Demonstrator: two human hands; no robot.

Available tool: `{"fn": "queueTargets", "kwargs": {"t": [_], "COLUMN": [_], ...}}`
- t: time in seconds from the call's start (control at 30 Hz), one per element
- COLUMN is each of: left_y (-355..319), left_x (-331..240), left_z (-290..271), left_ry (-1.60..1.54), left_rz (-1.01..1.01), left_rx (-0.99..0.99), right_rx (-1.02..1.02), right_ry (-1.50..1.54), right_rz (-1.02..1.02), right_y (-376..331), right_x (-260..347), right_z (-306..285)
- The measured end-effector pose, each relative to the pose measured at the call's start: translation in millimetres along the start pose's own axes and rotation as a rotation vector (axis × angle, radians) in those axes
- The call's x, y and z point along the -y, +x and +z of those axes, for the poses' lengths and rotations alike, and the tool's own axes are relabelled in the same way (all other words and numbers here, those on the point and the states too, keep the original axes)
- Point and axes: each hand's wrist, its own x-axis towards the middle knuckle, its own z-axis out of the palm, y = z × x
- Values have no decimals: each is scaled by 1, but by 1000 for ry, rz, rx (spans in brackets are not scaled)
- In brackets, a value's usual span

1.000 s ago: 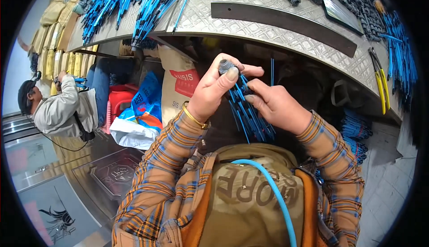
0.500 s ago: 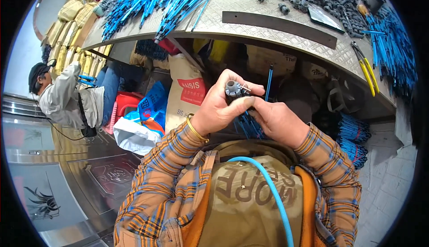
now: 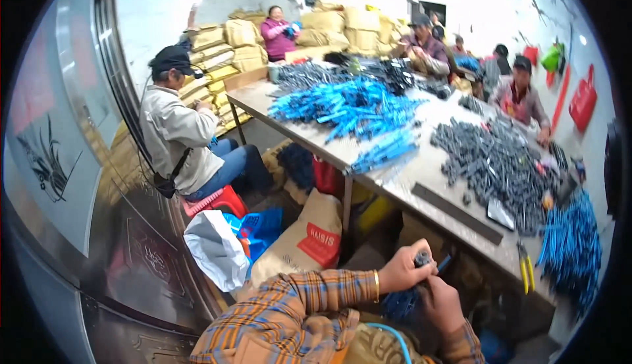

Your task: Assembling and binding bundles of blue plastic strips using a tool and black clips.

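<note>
My left hand point(image 3: 403, 270) is closed round a dark grey, round plastic fitting point(image 3: 422, 257) with a hollow end. Close against it, my right hand point(image 3: 445, 306) is closed with its fingertips at the fitting's lower side. What those fingers pinch is hidden. A thin blue rod point(image 3: 445, 262) sticks out just beyond the right fingers. Below my hands, a bunch of blue rods point(image 3: 399, 303) shows in part beside my lap.
The table point(image 3: 395, 183) bears a blue rod heap point(image 3: 352, 104), a dark fittings heap point(image 3: 494, 156), a flat dark bar point(image 3: 455, 213) and yellow-handled pliers point(image 3: 526, 268). Paper sack point(image 3: 299, 245) and white-blue bag point(image 3: 217, 245) stand left. A person in a pale jacket point(image 3: 174, 133) sits there; others work farther off.
The view has swung up and left, bringing the whole table and several people into sight. My hands now appear lower and farther right, still together at the fitting.
</note>
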Motion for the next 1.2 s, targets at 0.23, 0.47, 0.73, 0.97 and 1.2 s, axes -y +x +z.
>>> {"fn": "queueTargets", "kwargs": {"t": [0.23,0.47,0.73,0.97,1.2], "left_y": [33,31,40,50,53], "left_x": [36,71,91,93,95], "left_z": [-7,4,-4,-1,6], "left_ry": [119,101,53,109,105], "left_rz": [-130,-280,-405,-403,-364], "left_rx": [174,341,300,261,157], "right_rx": [-372,-212,-379,-446,-417], "right_ry": [-470,-877,-934,-963,-911], "right_rz": [291,458,462,534,588], "right_y": [-12,-24,-35,-32,-44], "right_x": [-133,-192,-199,-197,-204], "right_z": [-114,-128,-128,-132,-140]}}
